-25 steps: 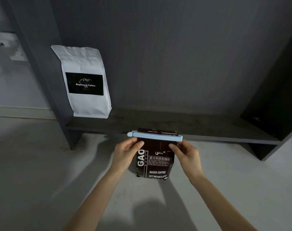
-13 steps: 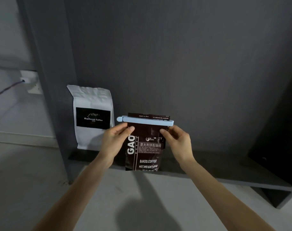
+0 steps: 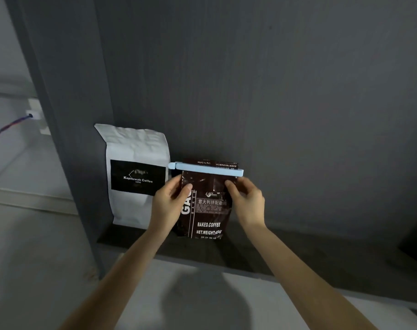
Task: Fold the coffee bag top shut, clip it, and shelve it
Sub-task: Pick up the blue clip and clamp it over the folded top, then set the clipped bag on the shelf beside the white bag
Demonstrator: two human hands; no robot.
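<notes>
A dark brown coffee bag (image 3: 208, 210) stands upright on the grey shelf board (image 3: 297, 256), its folded top pinched under a light blue clip (image 3: 206, 169) that runs across its full width. My left hand (image 3: 168, 202) grips the bag's left edge just below the clip. My right hand (image 3: 246, 201) holds the right edge at the same height. The bag's bottom rests on or just above the board; I cannot tell which.
A white coffee bag (image 3: 134, 177) with a black label stands on the shelf directly left of the brown one, against the grey side panel (image 3: 67, 139). The shelf stretches open to the right. A wall socket (image 3: 37, 113) with a cable sits further left.
Both hands carried the clipped brown bag up from in front of the shelf edge and into the shelf, beside the white bag. The view rose and moved closer.
</notes>
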